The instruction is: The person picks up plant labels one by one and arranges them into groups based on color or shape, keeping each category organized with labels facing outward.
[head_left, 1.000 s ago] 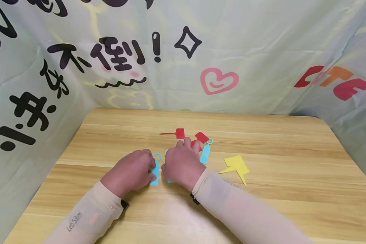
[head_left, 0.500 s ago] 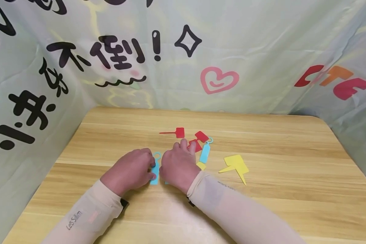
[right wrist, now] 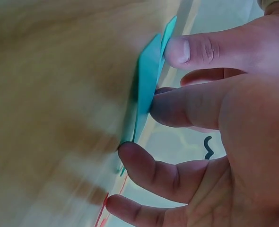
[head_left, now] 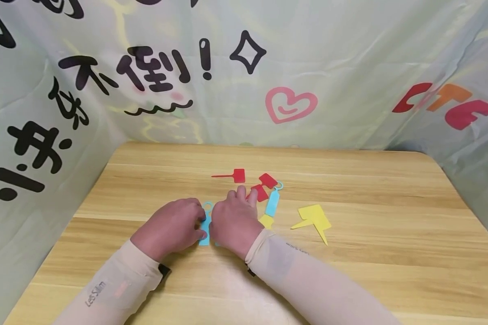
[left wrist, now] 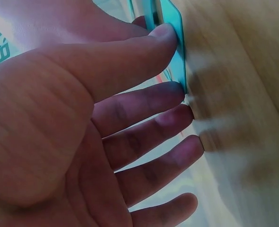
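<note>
In the head view, my left hand point(head_left: 168, 228) holds a flat blue plant tag point(head_left: 204, 227) with a ring at its far end, thumb and fingertips on its face near the tabletop. The left wrist view shows the thumb on this blue tag point(left wrist: 177, 56), the other fingers loosely spread. Close beside it, my right hand point(head_left: 237, 221) has thumb and fingers at a second blue plant tag point(right wrist: 148, 71). From the head view that second tag is nearly all covered by the hand. The two tags lie side by side with a narrow gap.
Beyond the right hand lie red T-shaped plant labels point(head_left: 239, 175) and another blue ring tag point(head_left: 272, 202). A yellow label point(head_left: 266, 221) shows partly beside the right wrist. More yellow labels point(head_left: 315, 219) overlap to the right. A printed cloth point(head_left: 341, 90) hangs behind the wooden table point(head_left: 370, 203).
My right hand has shifted a little left toward the left hand, uncovering a yellow label beside its wrist. The left hand stays in place on its tag.
</note>
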`<state>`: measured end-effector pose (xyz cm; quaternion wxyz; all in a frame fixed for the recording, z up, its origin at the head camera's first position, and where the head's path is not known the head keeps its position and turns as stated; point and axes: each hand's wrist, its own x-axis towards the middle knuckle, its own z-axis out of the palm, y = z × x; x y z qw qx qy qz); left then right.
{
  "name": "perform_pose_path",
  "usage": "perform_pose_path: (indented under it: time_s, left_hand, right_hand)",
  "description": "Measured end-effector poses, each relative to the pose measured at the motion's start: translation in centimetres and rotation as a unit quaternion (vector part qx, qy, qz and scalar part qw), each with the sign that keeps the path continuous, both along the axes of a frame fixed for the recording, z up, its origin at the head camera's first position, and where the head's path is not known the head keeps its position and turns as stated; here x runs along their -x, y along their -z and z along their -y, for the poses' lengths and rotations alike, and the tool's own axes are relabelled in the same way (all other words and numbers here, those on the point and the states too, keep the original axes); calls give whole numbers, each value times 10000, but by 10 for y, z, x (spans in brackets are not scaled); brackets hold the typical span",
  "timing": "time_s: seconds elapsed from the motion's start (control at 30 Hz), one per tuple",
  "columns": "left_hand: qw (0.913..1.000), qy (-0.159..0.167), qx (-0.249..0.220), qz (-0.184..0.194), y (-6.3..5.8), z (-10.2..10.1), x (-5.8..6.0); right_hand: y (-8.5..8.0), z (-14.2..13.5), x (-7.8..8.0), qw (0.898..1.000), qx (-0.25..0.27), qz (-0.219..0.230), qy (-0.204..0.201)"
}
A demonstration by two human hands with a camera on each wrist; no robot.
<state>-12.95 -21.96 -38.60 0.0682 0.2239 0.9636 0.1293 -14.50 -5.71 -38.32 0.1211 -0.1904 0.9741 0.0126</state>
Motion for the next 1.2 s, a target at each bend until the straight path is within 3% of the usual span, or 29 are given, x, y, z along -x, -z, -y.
perform_pose_path:
  time_s: [0.17, 0.37, 0.53, 0.6, 0.77, 1.0, 1.2]
  left_hand:
    - [10000, 56, 57, 15, -1, 2, 0]
    - [9998, 24, 183, -16, -3, 0, 2]
    - [9981, 47, 172, -582, 0, -7, -1]
    - [9965, 130, 193, -804, 3, -10, -3]
    - [9948, 139, 364, -939, 8, -15, -7]
    - [9947, 209, 335, -951, 11, -14, -8]
    - [9940, 250, 418, -975, 11, -14, -7]
  right_hand:
    - [-16, -11, 4, 9992, 188, -109, 332]
    - [-51, -62, 13, 9847, 1377, -496, 946]
    - [-61, -106, 26, 9738, 1850, -434, 1251]
    - [-60, -120, 32, 9722, 1873, -390, 1347]
    - [-51, -138, 43, 9777, 1591, -168, 1364]
    - [-32, -139, 49, 9897, 775, 320, 1156]
    - [-14, -130, 48, 9874, 754, 180, 1382]
